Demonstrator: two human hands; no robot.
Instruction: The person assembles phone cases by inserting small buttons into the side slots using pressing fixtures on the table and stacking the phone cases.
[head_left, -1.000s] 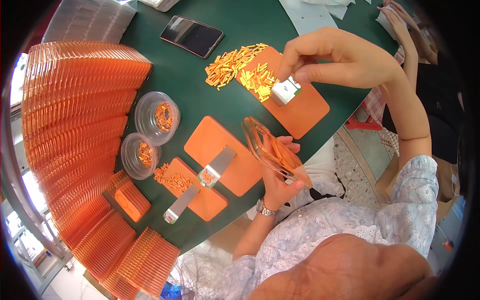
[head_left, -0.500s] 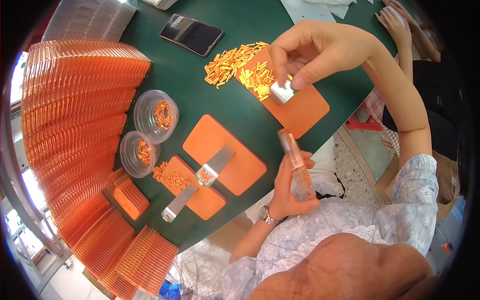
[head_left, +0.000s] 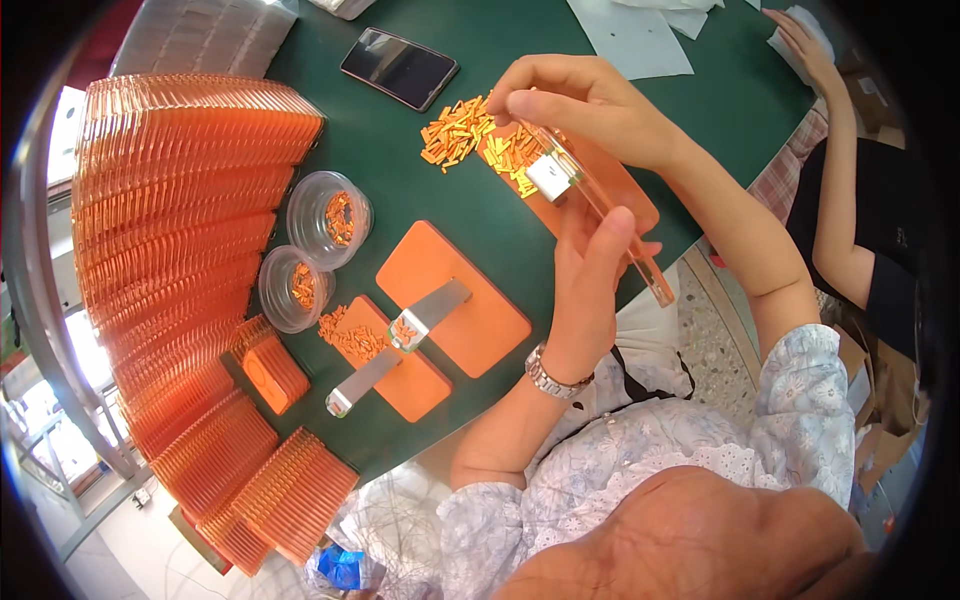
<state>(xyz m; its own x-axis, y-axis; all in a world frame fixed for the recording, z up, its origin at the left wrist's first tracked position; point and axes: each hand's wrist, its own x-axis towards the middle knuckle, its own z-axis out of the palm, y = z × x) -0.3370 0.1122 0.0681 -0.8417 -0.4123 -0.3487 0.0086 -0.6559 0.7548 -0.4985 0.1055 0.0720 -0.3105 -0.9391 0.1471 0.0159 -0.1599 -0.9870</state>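
Note:
My left hand (head_left: 590, 265), with a metal-band watch on its wrist, grips a thin transparent orange plastic case (head_left: 650, 276) held slanted above an orange board (head_left: 622, 192). My right hand (head_left: 600, 110) is at the case's far end, thumb and forefinger closed together; anything pinched there is hidden or too small to name. Beside the case is a silver metal block (head_left: 549, 178), at the end of the small shiny orange-gold strips (head_left: 510, 150) on that board. More such strips lie in a pile (head_left: 456, 132) on the table.
Transparent orange cases (head_left: 180, 230) stand stacked in a long curved row at left. Two round tubs (head_left: 305, 225) hold small orange pieces. Two more orange boards (head_left: 470, 335) carry metal strips (head_left: 430, 312). A phone (head_left: 400, 68) and white sheets (head_left: 635, 40) lie farther back. Another person's hand (head_left: 805, 50) is at far right.
My left hand has raised the case up and away from my body, over the board. My right hand has let go of the metal block and shifted left to the case's far end.

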